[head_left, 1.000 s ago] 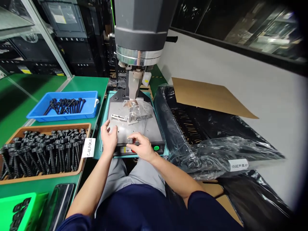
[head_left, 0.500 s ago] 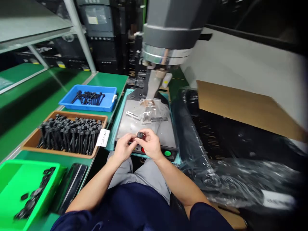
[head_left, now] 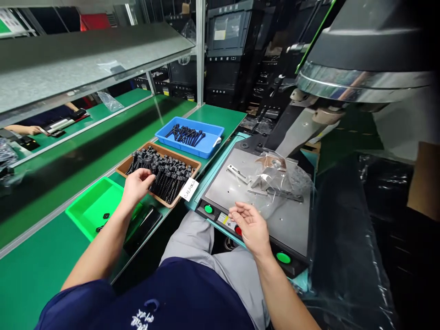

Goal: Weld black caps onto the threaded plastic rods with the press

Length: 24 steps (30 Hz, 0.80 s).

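2 hands: left (head_left: 136,184) loosely open on ribbed black screws (head_left: 165,173), right (head_left: 250,225), seemingly empty, over smooth metal plate (head_left: 240,183).

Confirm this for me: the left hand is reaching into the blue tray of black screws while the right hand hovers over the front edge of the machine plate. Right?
Not quite. In the head view the left hand is at the brown tray of black screws, not the blue tray, which sits farther back. The right hand does hover over the front edge of the machine plate.
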Motion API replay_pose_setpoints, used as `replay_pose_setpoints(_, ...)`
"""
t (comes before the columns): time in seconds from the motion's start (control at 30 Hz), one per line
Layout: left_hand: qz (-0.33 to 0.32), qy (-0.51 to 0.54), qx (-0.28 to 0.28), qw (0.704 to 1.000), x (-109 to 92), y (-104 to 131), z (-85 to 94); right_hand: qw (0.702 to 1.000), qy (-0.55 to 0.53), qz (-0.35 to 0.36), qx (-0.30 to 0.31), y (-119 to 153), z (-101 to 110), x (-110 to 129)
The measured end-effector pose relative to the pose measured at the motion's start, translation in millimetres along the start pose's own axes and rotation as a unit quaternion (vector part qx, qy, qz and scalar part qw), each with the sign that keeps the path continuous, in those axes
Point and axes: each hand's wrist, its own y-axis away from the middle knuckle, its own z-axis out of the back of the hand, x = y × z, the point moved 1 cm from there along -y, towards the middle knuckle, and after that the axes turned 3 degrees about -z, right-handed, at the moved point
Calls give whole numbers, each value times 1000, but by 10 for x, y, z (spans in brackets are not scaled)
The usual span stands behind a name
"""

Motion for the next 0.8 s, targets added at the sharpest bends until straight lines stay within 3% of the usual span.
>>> replay_pose_setpoints(0.1, 6, -100, 61, 993, 160, -181, -6, 1000, -13, -19, 0, 23, -17, -57)
replay_pose_setpoints(0.23, -18, -203, 142, 969, 209, -245, -117, 999, 0, -34, -2, 94, 39, -100)
replay_pose_setpoints(0.53, -14, -340, 171, 925, 258, -389, -64, 991, 101, -80, -43, 481, 549, -19)
replay_pose_setpoints(0.73, -53, -385, 204, 898, 236, -431, -136, 980, 152, -106, -70, 703, 661, 106)
replay_pose_setpoints(0.8, -63, -387, 209, 896, 210, -407, -77, 974, 186, -106, -73, 822, 827, 212)
